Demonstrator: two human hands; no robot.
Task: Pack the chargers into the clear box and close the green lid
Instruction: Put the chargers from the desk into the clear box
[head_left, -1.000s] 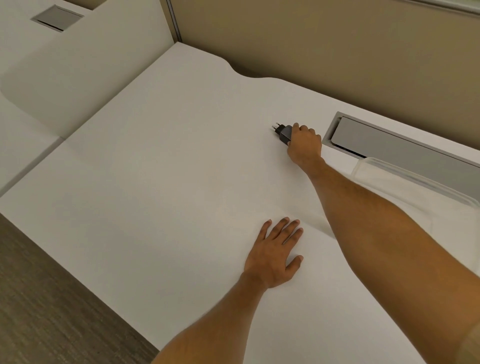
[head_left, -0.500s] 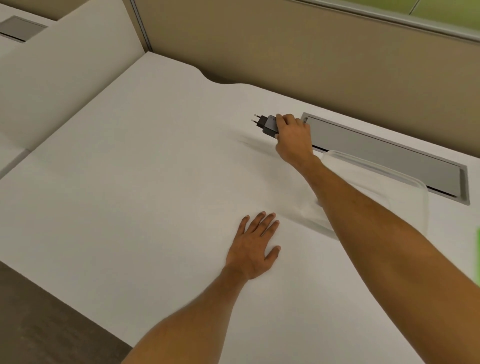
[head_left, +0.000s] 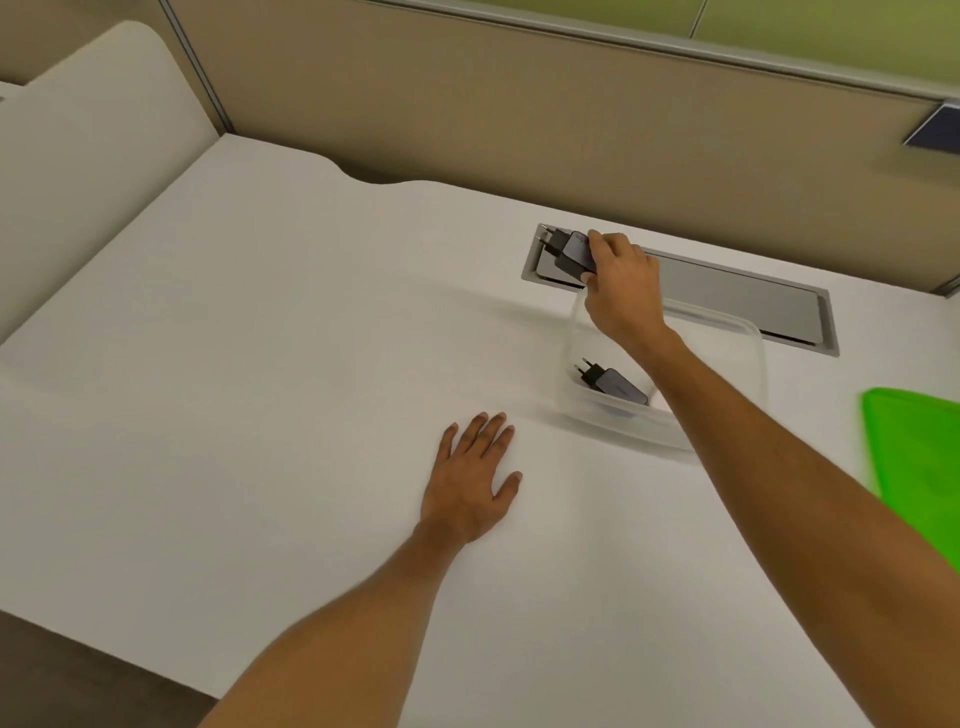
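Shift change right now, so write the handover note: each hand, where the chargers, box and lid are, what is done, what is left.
Right hand: gripping a dark two-pin charger, held in the air over the left end of the grey desk cable hatch, just beyond the clear box.
Left hand: empty, flat on the white desk.
Done: one charger already in the box.
Green lid: off, lying on the desk to the right of the box.
Left: put the held charger in the box, then fit the lid and close it. No other chargers are in view.
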